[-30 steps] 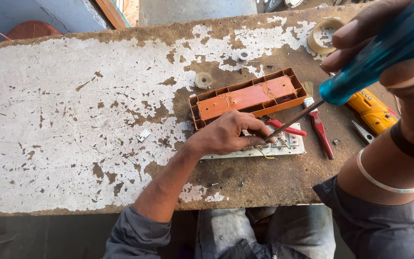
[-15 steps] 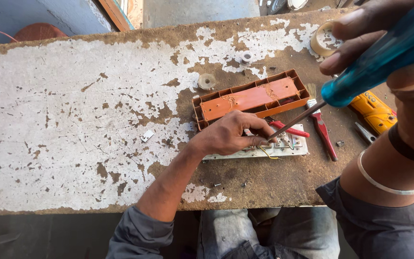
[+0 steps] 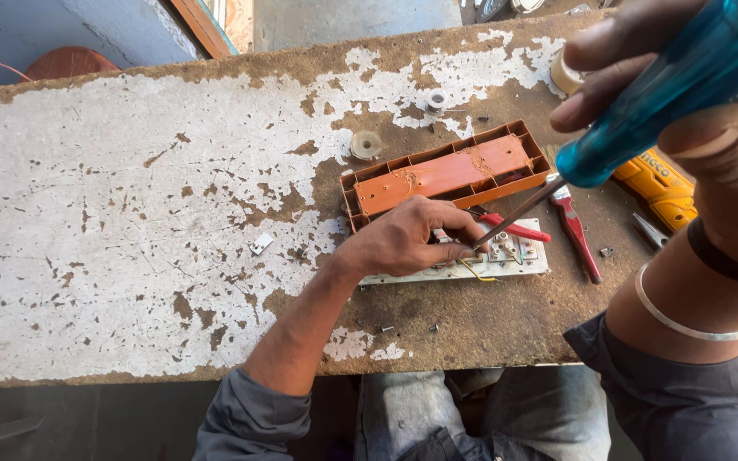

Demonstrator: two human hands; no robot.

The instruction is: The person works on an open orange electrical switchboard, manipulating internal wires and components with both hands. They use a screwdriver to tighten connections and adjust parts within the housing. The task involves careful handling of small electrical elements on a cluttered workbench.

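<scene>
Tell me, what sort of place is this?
Probably a small electrical repair bench: a worn wooden table with flaking white paint, an opened orange plastic switchboard casing, red-handled pliers, and a blue-handled screwdriver at work.

Small repair workshop, rough and informal. Main sign: a worn workbench [image 3: 130, 213] with white paint flaking off to bare brown board. On the bench's right part lie hand tools: red-handled pliers [image 3: 576, 224], a yellow tool body [image 3: 659, 183] at the far right edge, loose screws [image 3: 386, 328] near the front edge. An opened orange plastic casing [image 3: 446, 171] and small spools [image 3: 366, 144] sit mid-bench. Beyond the bench's back edge, a blue wall [image 3: 87, 30].
</scene>
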